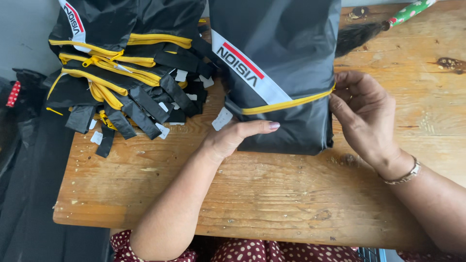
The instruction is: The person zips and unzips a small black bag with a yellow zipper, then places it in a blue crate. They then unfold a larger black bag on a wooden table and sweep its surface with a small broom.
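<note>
Folded black garment between left fingers and right fingers.

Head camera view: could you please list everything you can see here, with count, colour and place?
Folded garment: one, black with yellow piping and a white stripe, on the table top centre, held on both sides.
Pile of garments: one pile, count unclear, black with yellow trim and white tags, table's left rear.
Table: one, bare wood.
Brush: one, dark bristles, green patterned handle, top right.
Black fabric: hanging off the table's left edge.
Dotted cloth: red with white dots, bottom edge.
Bracelet: one, silver, right wrist.
Left hand: flat against the garment's lower left edge.
Right hand: fingers at the yellow piping on the garment's right side.
</note>
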